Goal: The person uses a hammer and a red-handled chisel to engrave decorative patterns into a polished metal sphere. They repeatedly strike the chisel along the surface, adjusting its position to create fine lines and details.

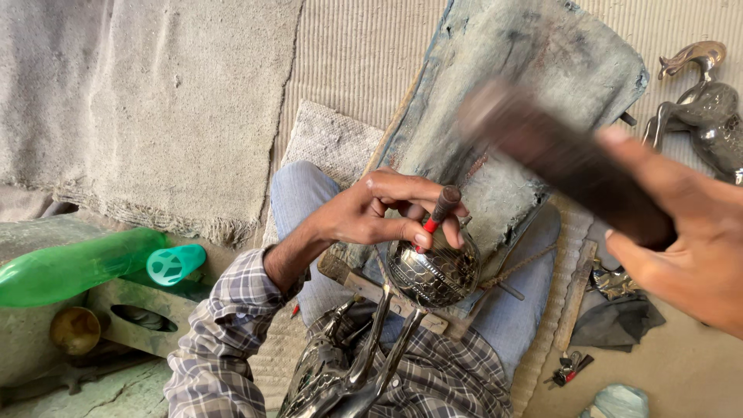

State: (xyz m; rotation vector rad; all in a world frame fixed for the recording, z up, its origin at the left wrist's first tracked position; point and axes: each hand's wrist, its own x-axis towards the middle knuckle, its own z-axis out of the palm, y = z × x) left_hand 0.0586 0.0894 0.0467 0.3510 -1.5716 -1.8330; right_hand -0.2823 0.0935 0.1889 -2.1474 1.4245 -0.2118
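Two hands share the work: the left hand (371, 213) pinches a punch (438, 213) upright on the metal bird (433, 271), braced against a padded board (511, 85) across the lap, while the right hand (681, 240) grips a blurred mallet (557, 155) above.

Your left hand (371, 213) is curling its fingers (422, 232) in a pinch low at centre, while your right hand (681, 248) is gripping, raised high.
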